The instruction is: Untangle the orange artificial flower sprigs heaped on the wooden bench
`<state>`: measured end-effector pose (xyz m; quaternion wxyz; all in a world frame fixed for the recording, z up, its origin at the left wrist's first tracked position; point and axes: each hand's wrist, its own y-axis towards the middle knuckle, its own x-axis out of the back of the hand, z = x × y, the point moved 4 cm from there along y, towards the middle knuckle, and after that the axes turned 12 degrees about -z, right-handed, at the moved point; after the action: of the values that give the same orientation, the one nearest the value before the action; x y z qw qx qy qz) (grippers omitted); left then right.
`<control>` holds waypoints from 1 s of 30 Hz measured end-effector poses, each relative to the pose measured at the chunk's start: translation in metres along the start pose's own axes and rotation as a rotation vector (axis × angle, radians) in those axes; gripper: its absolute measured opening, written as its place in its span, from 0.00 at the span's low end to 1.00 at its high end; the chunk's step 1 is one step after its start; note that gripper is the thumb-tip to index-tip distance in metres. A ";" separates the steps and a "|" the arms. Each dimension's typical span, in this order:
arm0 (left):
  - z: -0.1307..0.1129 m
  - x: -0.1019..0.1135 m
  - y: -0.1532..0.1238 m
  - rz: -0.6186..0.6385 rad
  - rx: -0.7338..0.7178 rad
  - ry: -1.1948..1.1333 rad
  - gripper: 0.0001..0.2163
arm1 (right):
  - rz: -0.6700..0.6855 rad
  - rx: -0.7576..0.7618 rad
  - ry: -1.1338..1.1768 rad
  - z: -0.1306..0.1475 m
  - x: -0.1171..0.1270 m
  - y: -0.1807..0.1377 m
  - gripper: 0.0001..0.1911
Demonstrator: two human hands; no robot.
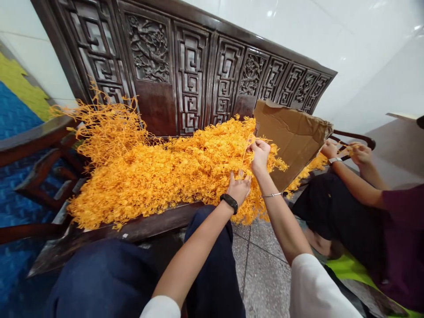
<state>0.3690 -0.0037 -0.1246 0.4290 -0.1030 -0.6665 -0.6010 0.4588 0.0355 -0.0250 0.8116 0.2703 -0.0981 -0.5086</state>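
A large heap of orange plastic sprigs (155,172) covers the seat of a dark carved wooden bench (185,66). My left hand (239,187), with a black band on its wrist, rests against the front of the heap, fingers curled into the sprigs. Just above it my right hand (260,154), wearing a thin bracelet, pinches a strand of the orange sprigs and lifts it from the pile. Both hands are at the heap's right end, near a torn cardboard sheet (291,137).
A person in a maroon top and black trousers sits at the right, both of that person's hands (347,152) working on orange sprigs beside the cardboard. My dark-clad knees (109,278) are below. Grey floor tiles (265,274) lie between us; a blue mat (16,119) is at left.
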 end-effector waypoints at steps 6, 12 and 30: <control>-0.002 0.003 -0.002 -0.009 -0.068 0.001 0.18 | -0.113 -0.096 0.073 -0.018 0.001 0.018 0.10; -0.002 0.007 -0.007 -0.007 -0.075 0.009 0.18 | 0.180 -0.182 -0.010 -0.011 0.001 0.016 0.11; -0.003 0.103 0.005 -0.480 -0.199 -0.091 0.16 | 0.799 0.424 -0.627 0.007 -0.061 0.055 0.25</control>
<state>0.3113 -0.0443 -0.0496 0.2314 -0.0106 -0.6282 -0.7428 0.4698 0.1054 0.0170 0.8013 0.2051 -0.5303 -0.1861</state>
